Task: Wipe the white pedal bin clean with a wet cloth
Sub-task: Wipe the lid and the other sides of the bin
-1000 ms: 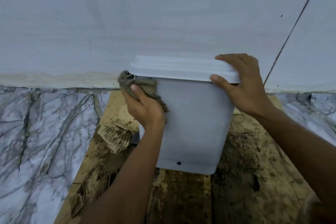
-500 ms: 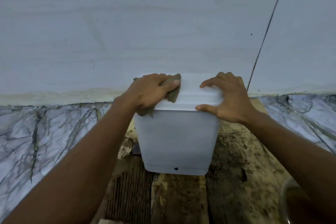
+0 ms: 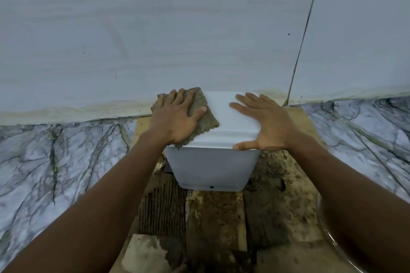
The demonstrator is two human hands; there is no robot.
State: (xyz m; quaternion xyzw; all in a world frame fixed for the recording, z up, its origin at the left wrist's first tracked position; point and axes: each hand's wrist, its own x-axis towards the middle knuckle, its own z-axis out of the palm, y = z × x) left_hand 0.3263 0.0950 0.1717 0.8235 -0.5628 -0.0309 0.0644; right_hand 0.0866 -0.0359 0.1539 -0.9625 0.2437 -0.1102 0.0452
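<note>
Fingers [image 3: 180, 98] of our left hand [image 3: 175, 119] lie flat and spread, pressing the brown cloth [image 3: 209, 121] onto the left side of the lid [image 3: 224, 115]. Our right hand [image 3: 264, 126] is flat too, fingers straight on the lid, thumb along its front edge, gripping nothing. We see the white bin [image 3: 210, 166] upright, lid closed, on dirty cardboard [image 3: 277, 197] against the pale wall [image 3: 155, 29], with marble floor [image 3: 44, 162] on either side.
</note>
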